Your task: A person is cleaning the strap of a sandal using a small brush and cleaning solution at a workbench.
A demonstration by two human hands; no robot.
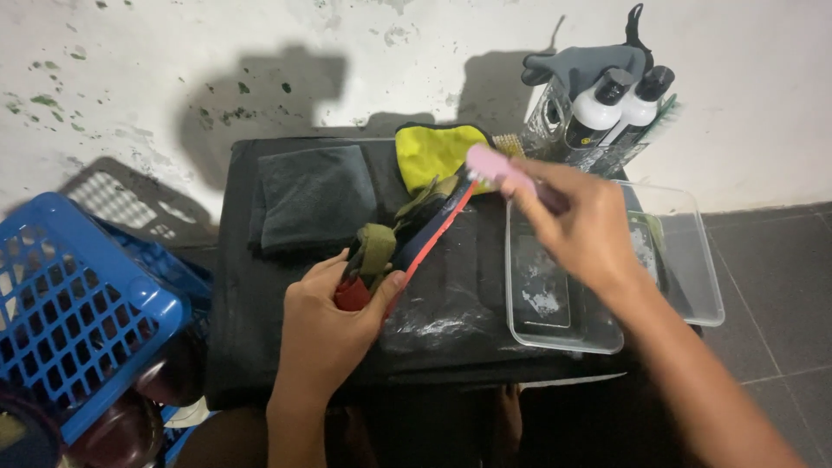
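1. Left hand (334,316): fingers curled and pressed around the heel end of a sandal (416,238), thumb on top. The sandal has a red-edged dark blue sole and olive-green straps; it is held on edge, toe end pointing up and away toward the wall.
2. Right hand (585,221): fingers closed around the handle of a pink brush (498,169). The brush head sits at the toe end of the sandal, touching or just beside the red sole edge; motion blur prevents telling which.
3. The sandal is held above a black-covered low table (260,347), near its centre, over a patch of crumpled clear plastic film (442,316).
4. Clear plastic tub (693,277): on the right side of the table, just under the right wrist, white suds visible on its bottom.
5. Folded dark grey cloth (316,195): lies flat on the far left part of the table.
6. Yellow cloth (433,152): at the far edge, behind the sandal's toe.
7. Two white bottles with black caps (620,108): stand in a clear holder at the far right corner, with a grey glove (581,65) draped behind them.
8. Blue plastic basket (78,303): left of the table, apart from it.
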